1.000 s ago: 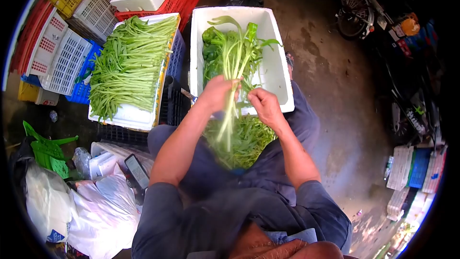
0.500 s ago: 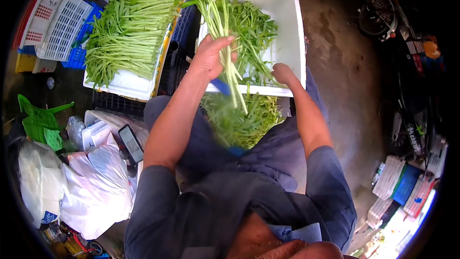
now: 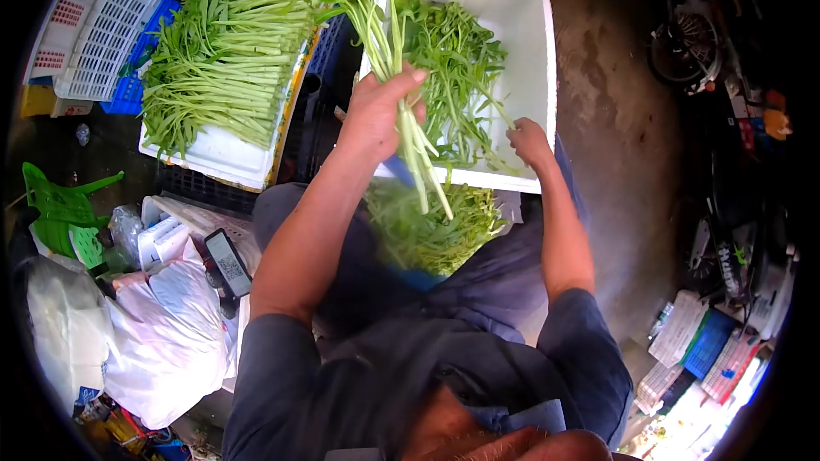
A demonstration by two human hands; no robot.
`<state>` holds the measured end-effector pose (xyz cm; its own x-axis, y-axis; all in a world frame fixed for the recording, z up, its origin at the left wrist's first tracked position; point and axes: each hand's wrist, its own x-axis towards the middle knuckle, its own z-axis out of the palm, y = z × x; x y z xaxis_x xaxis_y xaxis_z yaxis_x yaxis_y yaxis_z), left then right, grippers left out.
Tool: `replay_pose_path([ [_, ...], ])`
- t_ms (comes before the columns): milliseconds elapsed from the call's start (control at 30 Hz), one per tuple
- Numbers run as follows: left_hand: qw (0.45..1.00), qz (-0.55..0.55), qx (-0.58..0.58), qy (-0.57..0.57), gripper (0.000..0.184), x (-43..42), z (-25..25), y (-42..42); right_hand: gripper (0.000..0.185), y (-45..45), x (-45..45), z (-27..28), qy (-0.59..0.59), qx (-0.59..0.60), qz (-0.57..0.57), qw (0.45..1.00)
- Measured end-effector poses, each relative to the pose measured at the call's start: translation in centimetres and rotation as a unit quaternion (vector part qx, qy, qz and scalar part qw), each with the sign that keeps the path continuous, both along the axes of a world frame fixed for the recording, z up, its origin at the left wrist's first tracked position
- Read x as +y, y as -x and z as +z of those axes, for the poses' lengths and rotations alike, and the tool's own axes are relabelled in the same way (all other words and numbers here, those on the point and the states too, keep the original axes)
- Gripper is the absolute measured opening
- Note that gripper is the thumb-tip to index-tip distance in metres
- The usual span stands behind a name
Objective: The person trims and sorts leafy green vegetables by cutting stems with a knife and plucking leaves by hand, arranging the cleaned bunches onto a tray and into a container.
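Head view: at the upper left of the frame, a pile [image 3: 248, 68] of long-stalked greens lies on a white tray [image 3: 224, 154]. At upper centre, the left hand [image 3: 374, 115] grips a bunch [image 3: 386, 43] round its stalks, leafy tops upward, cut ends slanting down over the near rim of a white box [image 3: 530, 43]. Below, between the person's knees, sits a leafy heap [image 3: 436, 222]. Loose greens [image 3: 453, 68] lie in the box, and at its right side the right hand [image 3: 530, 143] is closed, seemingly pinching a stem [image 3: 494, 102] from them.

The bunch looks light, its stalks fairly firm yet bendy and likely to snap if squeezed hard; the leaves look soft and easily bruised. Any wetness would make it slippery. The middle of the stalks seems the best hold, clear of the leaves.
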<state>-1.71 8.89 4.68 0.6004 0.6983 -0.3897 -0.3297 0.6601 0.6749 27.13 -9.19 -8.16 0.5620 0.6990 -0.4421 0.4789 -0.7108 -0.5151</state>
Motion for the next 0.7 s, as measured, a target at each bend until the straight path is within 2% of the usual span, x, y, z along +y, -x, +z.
replay_pose_path([
  [67, 1.000, -0.008, 0.002, 0.000, 0.017, -0.4, 0.1, -0.2, 0.032, 1.8, -2.1, 2.3, -0.121, -0.008, -0.040, 0.992],
  [200, 0.999, -0.033, 0.023, 0.003, 0.018, -2.4, -0.1, -1.0, 0.026, 8.1, -4.3, 5.8, -0.267, 0.103, -0.146, 0.947],
  [267, 0.998, -0.062, 0.024, -0.017, 0.021, -3.6, -0.6, -1.3, 0.026, 11.7, -4.7, 7.2, -0.309, 0.113, -0.186, 0.926],
  [367, 0.999, -0.037, 0.034, -0.016, 0.018, -5.6, -0.4, -1.9, 0.025, 16.1, -4.5, 8.3, -0.387, 0.186, -0.253, 0.867],
  [400, 0.999, -0.029, 0.030, -0.021, 0.017, -6.0, -0.7, -2.1, 0.028, 17.0, -4.5, 8.0, -0.393, 0.162, -0.265, 0.865],
  [533, 0.996, -0.069, 0.017, -0.053, 0.024, -6.0, -1.0, -1.8, 0.032, 20.1, -4.7, 6.7, -0.402, 0.019, -0.151, 0.903],
  [700, 0.996, -0.046, 0.051, -0.050, 0.026, -6.6, -1.1, -1.6, 0.035, 21.8, -5.1, 7.5, -0.373, -0.042, -0.077, 0.924],
])
